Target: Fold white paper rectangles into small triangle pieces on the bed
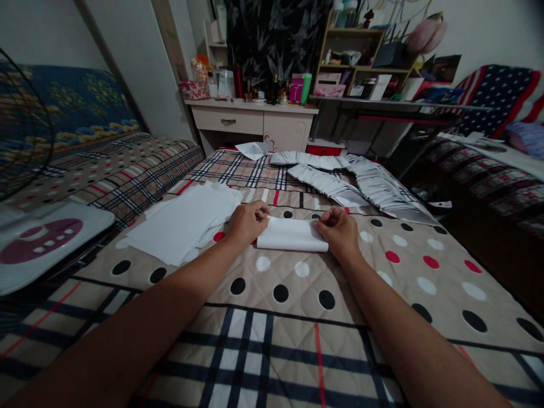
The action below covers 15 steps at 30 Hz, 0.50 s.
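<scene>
Between my two hands a white sheet of paper is folded over on the bedspread, its rounded fold towards me. My left hand pinches the paper's far left corner, fingers curled. At the far right corner my right hand grips it the same way, thumb and fingertips together. To the left of my left hand lies a loose stack of white paper sheets, some edges askew. Beyond the hands, long rows of folded white papers overlap one another in a bent line, with a shorter row beside them.
The patterned bedspread covers the bed under everything. A single white paper lies near its far edge. At the left is a white lidded appliance or box. A dresser and a desk with shelves stand beyond.
</scene>
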Tool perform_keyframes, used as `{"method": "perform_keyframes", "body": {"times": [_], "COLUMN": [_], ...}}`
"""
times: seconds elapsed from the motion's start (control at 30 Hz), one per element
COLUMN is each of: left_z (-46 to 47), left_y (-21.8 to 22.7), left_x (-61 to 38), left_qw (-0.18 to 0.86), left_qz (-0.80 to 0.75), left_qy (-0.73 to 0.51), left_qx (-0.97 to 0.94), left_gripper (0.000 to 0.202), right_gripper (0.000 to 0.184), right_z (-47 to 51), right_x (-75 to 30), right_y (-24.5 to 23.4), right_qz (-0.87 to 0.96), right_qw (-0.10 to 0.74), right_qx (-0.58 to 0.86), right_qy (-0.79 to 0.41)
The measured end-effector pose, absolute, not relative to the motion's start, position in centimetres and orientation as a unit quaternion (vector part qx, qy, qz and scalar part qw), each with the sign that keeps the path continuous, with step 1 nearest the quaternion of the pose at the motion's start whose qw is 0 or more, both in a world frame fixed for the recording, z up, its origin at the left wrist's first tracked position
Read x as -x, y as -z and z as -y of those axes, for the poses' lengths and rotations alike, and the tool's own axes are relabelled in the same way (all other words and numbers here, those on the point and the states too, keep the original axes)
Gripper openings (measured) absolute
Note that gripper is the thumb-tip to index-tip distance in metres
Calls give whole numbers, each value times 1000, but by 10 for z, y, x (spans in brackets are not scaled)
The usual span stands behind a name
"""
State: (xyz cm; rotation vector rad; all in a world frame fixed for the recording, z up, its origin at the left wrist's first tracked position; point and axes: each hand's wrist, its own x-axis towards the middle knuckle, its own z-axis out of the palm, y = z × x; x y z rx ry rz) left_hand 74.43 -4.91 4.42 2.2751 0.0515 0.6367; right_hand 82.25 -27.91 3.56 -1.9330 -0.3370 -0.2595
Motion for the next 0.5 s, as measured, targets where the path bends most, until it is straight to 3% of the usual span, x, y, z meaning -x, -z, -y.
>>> {"method": "perform_keyframes", "body": {"times": [0.3,0.5], "left_z": [55,45], "left_y": [-52,-45], "left_x": [-743,-748], "left_qw": [152,245], "left_qz": [89,160], "left_qy": [-244,-166], "left_qx": [-954,-942], "left_gripper": [21,18], "right_gripper": [18,16], "right_z": [281,281], "right_x": [-825,-824], "right_y": [-34,-35], "right_qz": [159,166], "right_qw": [516,500], "right_qx": [835,843], "right_qy": [108,106]}}
